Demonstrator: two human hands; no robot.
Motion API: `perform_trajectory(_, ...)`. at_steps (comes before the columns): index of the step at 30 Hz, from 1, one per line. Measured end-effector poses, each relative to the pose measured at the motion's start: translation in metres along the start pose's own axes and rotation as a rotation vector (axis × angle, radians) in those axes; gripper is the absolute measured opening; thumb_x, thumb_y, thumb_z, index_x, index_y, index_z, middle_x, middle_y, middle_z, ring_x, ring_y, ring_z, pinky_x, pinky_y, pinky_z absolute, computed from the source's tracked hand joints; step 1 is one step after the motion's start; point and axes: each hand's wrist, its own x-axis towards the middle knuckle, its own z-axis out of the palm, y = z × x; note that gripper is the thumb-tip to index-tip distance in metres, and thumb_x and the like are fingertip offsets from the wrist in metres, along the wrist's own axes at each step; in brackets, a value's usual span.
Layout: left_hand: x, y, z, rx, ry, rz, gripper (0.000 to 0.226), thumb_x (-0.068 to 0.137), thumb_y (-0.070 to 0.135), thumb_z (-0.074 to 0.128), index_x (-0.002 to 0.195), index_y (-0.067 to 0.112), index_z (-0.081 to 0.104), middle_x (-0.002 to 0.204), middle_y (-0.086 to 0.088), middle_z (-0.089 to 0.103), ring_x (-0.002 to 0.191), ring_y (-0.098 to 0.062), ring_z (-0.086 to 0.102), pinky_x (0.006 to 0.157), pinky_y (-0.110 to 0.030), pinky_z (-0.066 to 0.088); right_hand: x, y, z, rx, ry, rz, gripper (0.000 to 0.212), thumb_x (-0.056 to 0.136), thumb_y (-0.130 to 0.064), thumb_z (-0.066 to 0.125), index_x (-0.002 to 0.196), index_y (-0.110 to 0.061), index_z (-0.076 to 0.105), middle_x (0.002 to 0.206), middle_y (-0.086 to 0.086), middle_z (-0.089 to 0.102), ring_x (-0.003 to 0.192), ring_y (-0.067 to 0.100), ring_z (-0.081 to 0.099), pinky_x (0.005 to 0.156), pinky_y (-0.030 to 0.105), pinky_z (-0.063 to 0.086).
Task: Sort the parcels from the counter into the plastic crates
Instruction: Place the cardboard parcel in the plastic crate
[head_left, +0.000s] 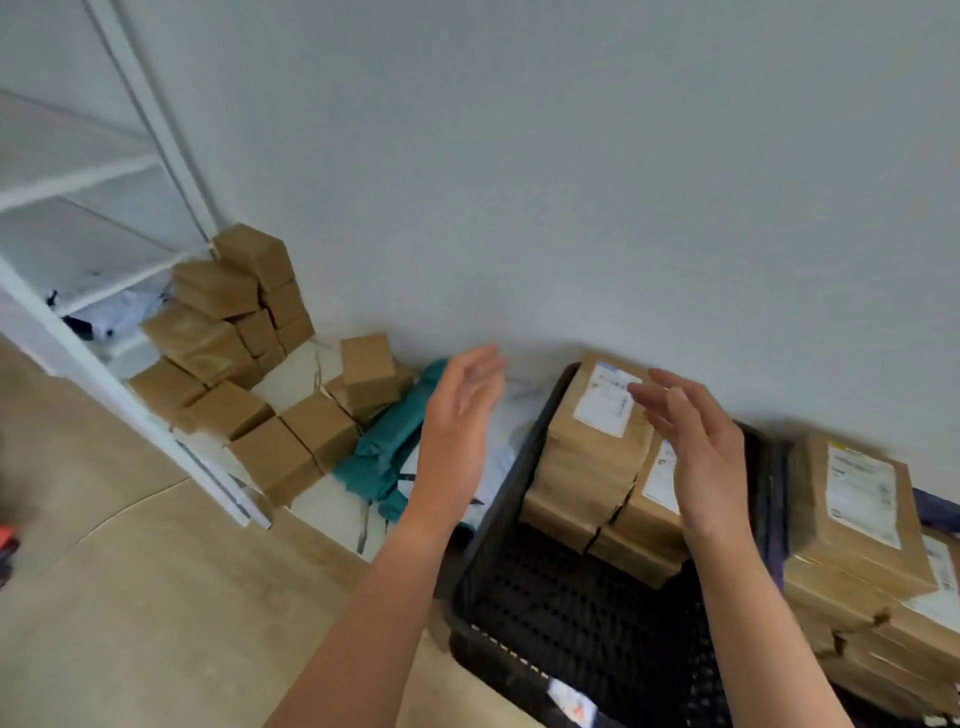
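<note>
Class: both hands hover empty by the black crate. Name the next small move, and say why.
Probably the left hand reaches left for a small brown cardboard box: it holds nothing, boxes lie unsorted, and the black plastic crate has room.

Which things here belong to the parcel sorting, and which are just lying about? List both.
Job: black crate, labelled parcels inside it, parcel stack to its right, small brown boxes, left hand, right hand.
Lying about: white shelving, red object at the left edge.

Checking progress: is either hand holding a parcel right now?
No, the left hand and right hand are both open and empty.
</note>
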Motion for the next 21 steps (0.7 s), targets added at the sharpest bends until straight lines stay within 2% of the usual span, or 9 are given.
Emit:
perform_trajectory(3,0.010,0.016,-0.079,0.041,0.073,0.021,0.027,0.108,0.016,0.054,0.133,0.018,0.064,0.125,0.006,0.072,0.124,-0.010,0.064,0.114,-0.033,0.046,-0.009,-0.011,0.079,0.028,-0.068,-0.017,0.026,0.111,-0.026,0.048,0.122,-0.024,0.071,0.113,-0.004,0.079,0.118,0.012,0.069,0.115,0.048,0.046)
perform_trajectory(7,0.019,0.034,-0.172,0.056,0.170,0.035,0.030,0.104,0.026,0.056,0.133,0.022,0.065,0.126,0.008,0.072,0.125,-0.008,0.064,0.116,-0.037,0.045,-0.028,-0.029,0.179,0.028,-0.173,-0.037,0.028,0.112,-0.028,0.047,0.128,-0.025,0.069,0.116,-0.006,0.078,0.117,0.009,0.068,0.114,0.041,0.047)
perform_trajectory(10,0.023,0.048,-0.229,0.083,0.213,0.047,0.027,0.106,0.029,0.055,0.130,0.030,0.066,0.126,0.014,0.072,0.126,-0.005,0.063,0.115,-0.038,0.044,-0.041,-0.042,0.243,0.019,-0.253,-0.069,0.026,0.111,-0.029,0.047,0.122,-0.032,0.071,0.118,-0.008,0.077,0.118,0.008,0.068,0.114,0.044,0.047)
perform_trajectory(13,0.028,0.056,-0.276,0.086,0.259,0.041,0.025,0.109,0.026,0.053,0.130,0.033,0.065,0.126,0.019,0.070,0.125,0.001,0.062,0.114,-0.034,0.045,-0.047,-0.052,0.294,0.028,-0.327,-0.078,0.026,0.111,-0.030,0.048,0.117,-0.038,0.073,0.119,-0.010,0.077,0.118,0.008,0.068,0.113,0.043,0.047)
perform_trajectory(16,0.034,0.054,-0.310,0.099,0.291,0.033,0.026,0.109,0.028,0.051,0.130,0.036,0.065,0.125,0.022,0.069,0.124,0.001,0.062,0.112,-0.032,0.047,-0.044,-0.054,0.334,0.036,-0.373,-0.068,0.025,0.110,-0.031,0.048,0.120,-0.033,0.071,0.114,-0.012,0.078,0.117,0.008,0.068,0.114,0.044,0.046)
perform_trajectory(21,0.064,0.035,-0.357,0.098,0.370,-0.022,0.026,0.109,0.026,0.052,0.129,0.036,0.066,0.124,0.019,0.070,0.124,-0.001,0.062,0.111,-0.032,0.047,-0.026,-0.039,0.403,0.039,-0.440,-0.074,0.027,0.111,-0.027,0.048,0.122,-0.028,0.072,0.112,-0.007,0.078,0.117,0.013,0.069,0.113,0.051,0.047)
